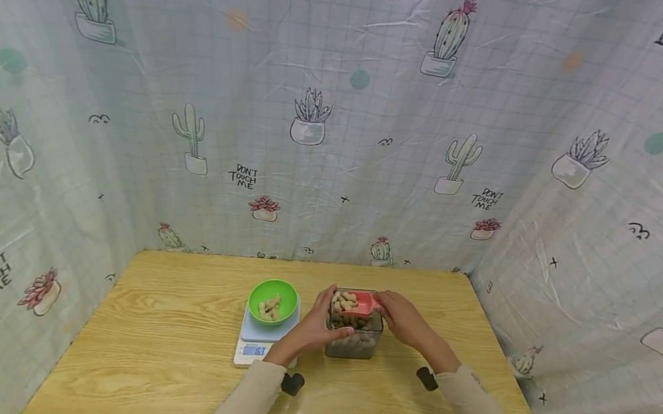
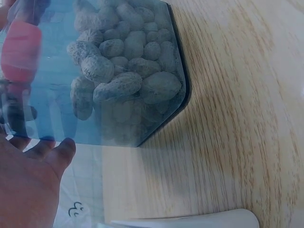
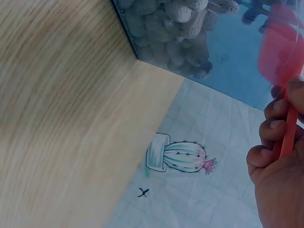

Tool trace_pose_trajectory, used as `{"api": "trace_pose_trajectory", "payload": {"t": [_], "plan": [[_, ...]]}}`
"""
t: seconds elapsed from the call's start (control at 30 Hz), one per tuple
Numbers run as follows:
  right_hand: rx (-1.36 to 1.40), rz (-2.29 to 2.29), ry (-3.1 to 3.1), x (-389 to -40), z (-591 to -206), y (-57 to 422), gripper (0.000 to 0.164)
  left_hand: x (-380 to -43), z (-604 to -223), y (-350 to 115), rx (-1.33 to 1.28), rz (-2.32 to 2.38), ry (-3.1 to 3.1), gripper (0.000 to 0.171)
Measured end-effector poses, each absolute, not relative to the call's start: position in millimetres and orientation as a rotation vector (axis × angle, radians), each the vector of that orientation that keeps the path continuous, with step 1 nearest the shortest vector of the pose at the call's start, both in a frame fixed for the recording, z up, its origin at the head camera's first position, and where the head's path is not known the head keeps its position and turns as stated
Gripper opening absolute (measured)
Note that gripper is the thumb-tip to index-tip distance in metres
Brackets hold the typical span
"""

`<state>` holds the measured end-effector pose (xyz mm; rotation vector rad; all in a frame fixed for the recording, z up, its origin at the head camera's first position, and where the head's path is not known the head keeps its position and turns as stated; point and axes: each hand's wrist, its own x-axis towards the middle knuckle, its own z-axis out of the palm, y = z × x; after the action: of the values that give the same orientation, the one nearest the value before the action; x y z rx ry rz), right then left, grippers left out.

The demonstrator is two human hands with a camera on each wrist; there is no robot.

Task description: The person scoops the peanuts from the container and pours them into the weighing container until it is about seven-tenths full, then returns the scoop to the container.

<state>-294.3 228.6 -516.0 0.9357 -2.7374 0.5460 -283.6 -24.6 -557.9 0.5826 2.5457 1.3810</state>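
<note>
My right hand (image 1: 401,315) grips the handle of a red scoop (image 1: 365,303), its fingers curled round it in the right wrist view. Peanuts (image 1: 345,301) lie in the scoop, which is at the mouth of a clear, dark-tinted plastic container (image 1: 381,332). More peanuts (image 2: 114,66) fill the lower part of that container, seen through its wall. With thumb at the front and fingers along the left side, my left hand (image 1: 315,327) holds the container by its upper edge. Its fingertips (image 2: 66,146) show at the wall in the left wrist view.
Left of the container, a green bowl (image 1: 261,295) with several peanuts (image 1: 270,308) sits on a white kitchen scale (image 1: 250,331) with a lit display. The wooden table (image 1: 176,325) is backed and flanked by a cactus-print curtain (image 1: 347,168).
</note>
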Motion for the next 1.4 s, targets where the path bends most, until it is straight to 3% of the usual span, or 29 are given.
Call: {"api": "trace_pose_trajectory", "payload": {"t": [0.57,1.03,1.4], "plan": [[0.797,0.663,-2.671,-287.9,-513.0,239.4,0.018,-282.4,-556.6,-25.0,0.581,1.34,2.561,0.108],[0.926,0.516,-2.563,-292.7,-490.4,245.8,0.017,-280.4,-555.2,-27.9,0.59,1.367,2.539,0.11],[1.005,0.447,-2.5,-296.4,-459.1,241.6,0.017,-275.1,-526.1,-37.5,0.643,1.415,2.642,0.105]]}}
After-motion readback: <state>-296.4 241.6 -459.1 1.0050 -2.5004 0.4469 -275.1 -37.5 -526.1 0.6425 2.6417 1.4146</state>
